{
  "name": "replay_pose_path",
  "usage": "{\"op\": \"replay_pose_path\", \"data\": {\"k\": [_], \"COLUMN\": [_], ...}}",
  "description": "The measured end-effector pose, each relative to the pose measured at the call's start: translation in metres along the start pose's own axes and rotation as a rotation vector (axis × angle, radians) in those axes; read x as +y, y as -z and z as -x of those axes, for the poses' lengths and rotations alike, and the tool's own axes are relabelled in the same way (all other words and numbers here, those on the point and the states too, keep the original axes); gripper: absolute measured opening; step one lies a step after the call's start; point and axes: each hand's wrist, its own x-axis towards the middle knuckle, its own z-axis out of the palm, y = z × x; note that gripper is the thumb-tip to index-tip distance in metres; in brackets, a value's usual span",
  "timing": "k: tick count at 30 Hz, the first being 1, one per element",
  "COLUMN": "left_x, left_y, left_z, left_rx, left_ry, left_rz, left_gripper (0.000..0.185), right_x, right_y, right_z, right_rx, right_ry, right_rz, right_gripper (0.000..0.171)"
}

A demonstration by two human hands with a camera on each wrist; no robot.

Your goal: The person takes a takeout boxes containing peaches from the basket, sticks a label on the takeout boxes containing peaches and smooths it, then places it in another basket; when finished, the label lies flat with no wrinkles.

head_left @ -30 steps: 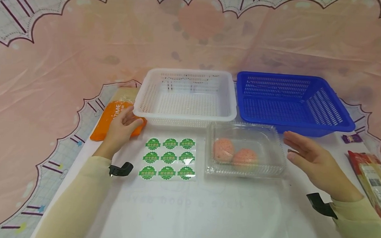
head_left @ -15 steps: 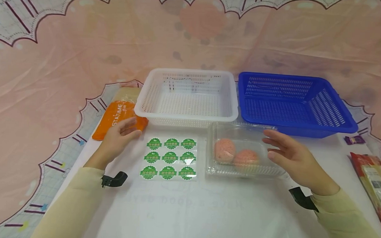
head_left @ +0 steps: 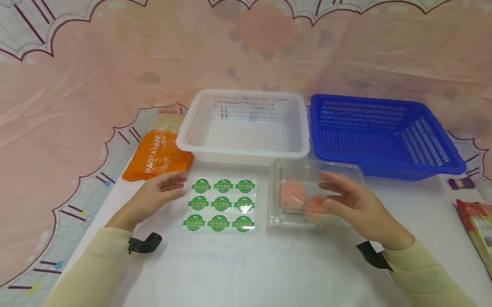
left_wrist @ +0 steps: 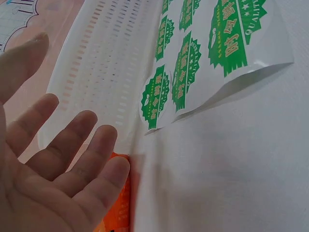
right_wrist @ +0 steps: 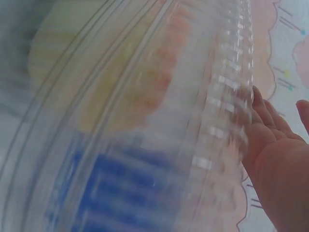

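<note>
Right hand [head_left: 356,207], fingers spread, is reaching over the clear clamshell box [head_left: 314,193] at frame centre-right; nothing grasped yet, white basket [head_left: 244,126] empty.

A clear plastic clamshell box [head_left: 313,194], lid closed, is set flat on the white worktop [head_left: 246,271], just in front of the gap between two baskets. Two pinkish-orange round balls [head_left: 292,194] are seen inside, side by side. A sticker sheet [head_left: 220,204] with nine green round labels in three rows lies flat just left of the box.
</note>
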Motion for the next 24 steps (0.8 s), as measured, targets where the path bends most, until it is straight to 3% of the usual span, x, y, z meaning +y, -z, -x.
{"op": "replay_pose_path", "data": {"k": [13, 24], "left_x": [-0.008, -0.008], "left_y": [-0.006, -0.008], "left_z": [-0.006, -0.016], "left_rx": [-0.051, -0.068], "left_ry": [0.064, 0.054], "left_rz": [-0.010, -0.044], "left_gripper": [0.066, 0.071], "right_x": [-0.001, -0.003], "right_y": [-0.021, -0.038], "right_z": [-0.017, -0.029], "right_rx": [-0.049, -0.098], "right_ry": [-0.004, -0.043], "right_rz": [0.015, 0.038], "right_gripper": [0.054, 0.053]}}
